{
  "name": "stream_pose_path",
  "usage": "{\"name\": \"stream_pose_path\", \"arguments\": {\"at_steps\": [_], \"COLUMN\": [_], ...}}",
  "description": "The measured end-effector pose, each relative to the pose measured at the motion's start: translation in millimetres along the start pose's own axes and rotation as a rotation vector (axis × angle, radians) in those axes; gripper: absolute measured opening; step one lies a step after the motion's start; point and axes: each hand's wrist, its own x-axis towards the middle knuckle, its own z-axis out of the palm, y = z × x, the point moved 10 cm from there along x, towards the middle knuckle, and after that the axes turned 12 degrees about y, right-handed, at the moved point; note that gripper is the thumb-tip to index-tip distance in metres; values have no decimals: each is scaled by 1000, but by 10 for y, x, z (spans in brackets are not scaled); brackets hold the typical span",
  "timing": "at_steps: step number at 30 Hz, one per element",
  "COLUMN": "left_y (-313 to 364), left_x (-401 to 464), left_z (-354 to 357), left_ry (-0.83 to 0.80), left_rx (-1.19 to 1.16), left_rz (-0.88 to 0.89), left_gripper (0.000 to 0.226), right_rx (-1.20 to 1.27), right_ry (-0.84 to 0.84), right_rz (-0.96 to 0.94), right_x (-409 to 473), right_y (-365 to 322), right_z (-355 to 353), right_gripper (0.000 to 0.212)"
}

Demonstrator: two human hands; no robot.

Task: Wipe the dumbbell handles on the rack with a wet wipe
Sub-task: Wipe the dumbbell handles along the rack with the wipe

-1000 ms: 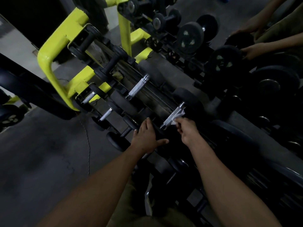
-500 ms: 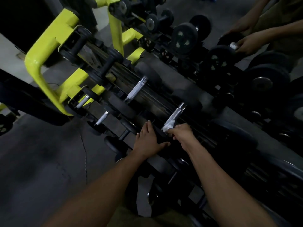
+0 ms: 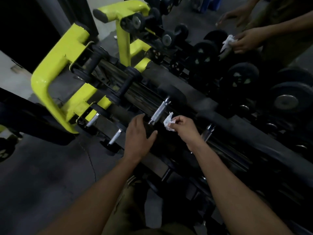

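On the rack's (image 3: 55,68) near tier, head view: chrome dumbbell handle (image 3: 158,110), long axis running from lower left up to upper right. Left hand (image 3: 138,136), fingers relaxed and spread, rests on the dark dumbbell head below the handle. Right hand (image 3: 183,127) pinches a crumpled wet wipe (image 3: 168,123) just beside the handle, apparently not touching it

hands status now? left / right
Left hand: open, resting on a dark dumbbell head.
Right hand: pinching the wipe, just off the chrome handle.
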Motion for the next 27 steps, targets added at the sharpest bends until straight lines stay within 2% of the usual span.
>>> {"name": "stream_pose_path", "arguments": {"at_steps": [5,10,16,19,23,25,27], "left_y": [-605,-790,-726,-733,-728,-694,-621], "left_x": [264,245,248,260,263,271,242], "left_z": [245,444,510,548,534,514,513], "left_ry": [-319,-504,-490,-509,-525,-505,-481], "left_rx": [69,21,78,134,217,245,274], "left_rz": [-167,-245,-250,-229,-226,-230,-218], "left_gripper": [110,123,126,137,142,142,141], "right_rx": [-395,-692,-923,-1101,-1129,-1141,-1118], "right_ry": [81,18,-210,-109,139,168,108], "right_rz": [-247,-420,-581,-748,-739,-723,-751], "right_x": [165,173,146,197,398,464,461], "right_y": [-322,-451,-350,-470,-628,-615,-581], "right_z": [412,764,1111,1061,810,785,854], "right_gripper": [10,11,18,20,35,39,33]}}
